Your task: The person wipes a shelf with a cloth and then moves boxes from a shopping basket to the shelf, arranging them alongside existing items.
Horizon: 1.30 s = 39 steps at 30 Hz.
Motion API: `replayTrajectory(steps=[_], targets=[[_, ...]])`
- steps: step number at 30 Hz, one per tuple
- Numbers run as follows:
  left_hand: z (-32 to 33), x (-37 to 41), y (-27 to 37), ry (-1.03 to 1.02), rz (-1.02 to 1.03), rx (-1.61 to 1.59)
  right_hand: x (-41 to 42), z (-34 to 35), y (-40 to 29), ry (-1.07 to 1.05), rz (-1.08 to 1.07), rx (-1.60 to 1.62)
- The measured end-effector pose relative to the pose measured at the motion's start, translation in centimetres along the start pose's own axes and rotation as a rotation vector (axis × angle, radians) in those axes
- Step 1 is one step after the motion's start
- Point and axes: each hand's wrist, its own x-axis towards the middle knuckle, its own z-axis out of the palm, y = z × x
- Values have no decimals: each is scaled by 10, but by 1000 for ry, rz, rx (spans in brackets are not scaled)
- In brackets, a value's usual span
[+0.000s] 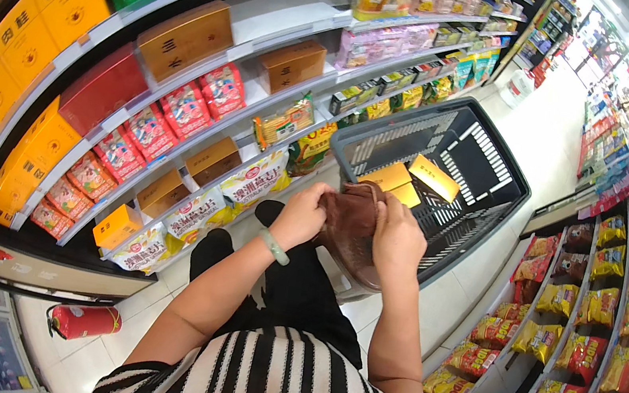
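Between my two hands is a bunched dark brown cloth (353,211). My left hand (308,208), with a pale green bangle at the wrist, grips its left edge. The fingers of my right hand (400,232) pinch the other side. Just below the cloth is a translucent brown container (347,261), partly hidden by the cloth and my right hand. Beyond my hands stands a dark grey plastic shopping basket (503,223) with slotted walls. Several gold boxes (435,178) lie inside it, partly behind the cloth.
On the left, store shelves (308,30) hold boxes, red packets and oatmeal bags (200,216). Tiered racks (564,328) of snack bags stand at the right. A red fire extinguisher (86,321) lies on the tiled floor at lower left. A clear water jug (519,88) stands farther up the aisle.
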Motion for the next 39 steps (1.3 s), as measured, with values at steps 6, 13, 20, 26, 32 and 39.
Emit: replayTrajectory(steps=[6,13,20,26,32,39], targets=[[9,-16,29,161,188,119,7,2,21,-94,4,-158],[46,-12,74,-8,668,513,21,-20,46,-322,-124,27],[55,8,69,-27,674,618,146,-22,126,-513,-141,-383],[55,5,68,-73,671,644,219,64,216,-763,40,-513],[42,2,79,-185,570,553,189,123,238,-716,211,-673],[35,25,90,-174,639,484,196,96,228,-757,215,-459]])
